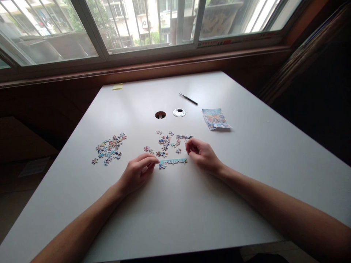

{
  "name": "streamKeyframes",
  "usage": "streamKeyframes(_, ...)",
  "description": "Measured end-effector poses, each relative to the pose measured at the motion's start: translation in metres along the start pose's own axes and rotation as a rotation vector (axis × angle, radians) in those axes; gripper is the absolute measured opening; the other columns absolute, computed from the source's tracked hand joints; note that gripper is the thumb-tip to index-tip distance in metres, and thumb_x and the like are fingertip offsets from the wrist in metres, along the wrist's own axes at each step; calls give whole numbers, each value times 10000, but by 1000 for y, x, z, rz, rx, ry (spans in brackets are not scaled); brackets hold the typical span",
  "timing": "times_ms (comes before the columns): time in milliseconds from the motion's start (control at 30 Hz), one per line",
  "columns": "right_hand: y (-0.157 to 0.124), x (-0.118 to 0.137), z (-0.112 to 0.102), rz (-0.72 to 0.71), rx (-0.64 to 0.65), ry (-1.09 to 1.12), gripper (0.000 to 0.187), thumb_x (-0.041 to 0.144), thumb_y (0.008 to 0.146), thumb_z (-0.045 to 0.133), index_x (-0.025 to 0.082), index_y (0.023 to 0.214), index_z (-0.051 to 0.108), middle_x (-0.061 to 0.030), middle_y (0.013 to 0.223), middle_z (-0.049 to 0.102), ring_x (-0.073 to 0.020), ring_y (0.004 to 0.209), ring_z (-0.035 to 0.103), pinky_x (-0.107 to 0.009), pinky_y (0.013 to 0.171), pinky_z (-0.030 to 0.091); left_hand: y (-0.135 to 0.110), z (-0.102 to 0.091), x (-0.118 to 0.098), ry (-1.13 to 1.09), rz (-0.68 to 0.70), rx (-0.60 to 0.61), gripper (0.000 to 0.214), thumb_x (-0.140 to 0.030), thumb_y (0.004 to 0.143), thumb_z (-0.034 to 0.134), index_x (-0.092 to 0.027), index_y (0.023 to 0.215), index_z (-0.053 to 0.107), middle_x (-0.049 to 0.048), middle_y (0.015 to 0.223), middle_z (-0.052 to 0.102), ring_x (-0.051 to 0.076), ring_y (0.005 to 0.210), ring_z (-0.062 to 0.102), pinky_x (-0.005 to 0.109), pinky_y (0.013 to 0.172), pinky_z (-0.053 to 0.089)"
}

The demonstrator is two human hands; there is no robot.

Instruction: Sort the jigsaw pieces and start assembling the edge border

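A short joined strip of blue puzzle pieces [172, 161] lies on the white table [192, 212] between my hands. My left hand [138, 172] rests on the table with curled fingers, its fingertips touching the strip's left end. My right hand [201, 153] sits just right of the strip, fingers curled in a pinch; what they hold is too small to make out. Loose puzzle pieces [170, 141] are scattered just beyond the strip. A second heap of pieces [109, 149] lies to the left.
A printed picture sheet [216, 119] lies at the right. Further back are a black pen [188, 99], a round cable hole [160, 115] with its silver cap [179, 112] beside it, and a yellow note [117, 87]. A window spans the far wall.
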State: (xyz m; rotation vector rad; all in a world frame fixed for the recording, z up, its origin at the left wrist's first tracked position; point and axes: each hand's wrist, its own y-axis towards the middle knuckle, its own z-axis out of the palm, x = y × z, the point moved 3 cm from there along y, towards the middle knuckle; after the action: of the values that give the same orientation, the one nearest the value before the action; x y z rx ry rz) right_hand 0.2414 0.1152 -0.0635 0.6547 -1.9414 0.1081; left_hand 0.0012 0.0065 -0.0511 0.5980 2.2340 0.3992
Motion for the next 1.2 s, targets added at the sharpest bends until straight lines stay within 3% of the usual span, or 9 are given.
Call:
streamKeyframes(233, 0, 2, 0, 6, 0, 3, 141, 104, 669, 475, 199, 741, 549, 31, 650, 505, -114, 593, 425, -253, 570, 341, -1, 0, 1, -28, -94, 49, 150, -105, 974, 483, -186, 1030, 597, 62, 981, 647, 140, 881, 614, 250, 809, 493)
streamKeyframes(1200, 0, 2, -1, 7, 0, 9, 142, 106, 663, 475, 202, 741, 546, 31, 656, 514, -116, 595, 422, -256, 573, 340, 0, 1, -1, -47, -42, 111, 190, -17, 822, 475, -186, 888, 534, 45, 897, 583, 165, 841, 542, 291, 771, 458)
